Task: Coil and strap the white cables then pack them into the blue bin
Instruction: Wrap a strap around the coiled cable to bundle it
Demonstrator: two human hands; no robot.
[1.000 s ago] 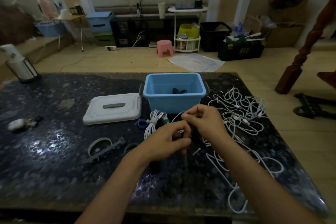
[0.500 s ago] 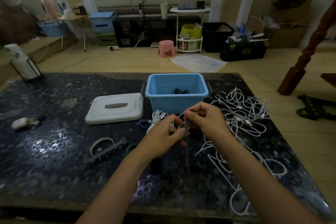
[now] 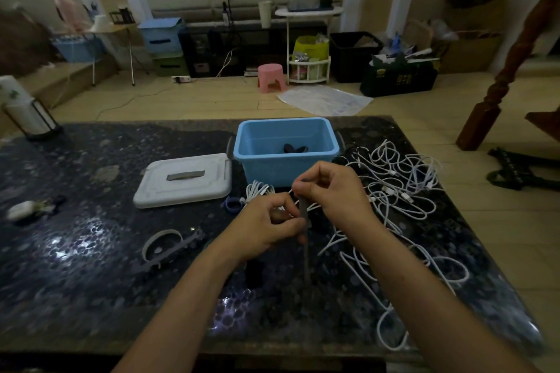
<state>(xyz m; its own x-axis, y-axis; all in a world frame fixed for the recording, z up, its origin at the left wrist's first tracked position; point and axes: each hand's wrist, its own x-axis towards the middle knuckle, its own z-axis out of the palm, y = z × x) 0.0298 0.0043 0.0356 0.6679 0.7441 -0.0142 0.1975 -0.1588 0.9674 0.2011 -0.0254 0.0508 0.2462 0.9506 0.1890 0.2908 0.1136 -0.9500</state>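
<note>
Both hands, left (image 3: 266,224) and right (image 3: 330,191), pinched on a grey strap (image 3: 304,215) before the blue bin (image 3: 266,166).

No readable text in view.

The only markings are yellowish characters and a small yellow emblem on the front of the dark green bag (image 3: 400,80) on the floor beyond the table, and they are too blurred and small to make out. Faint print on the plastic sheet (image 3: 324,99) lying on the floor is equally illegible.
</note>
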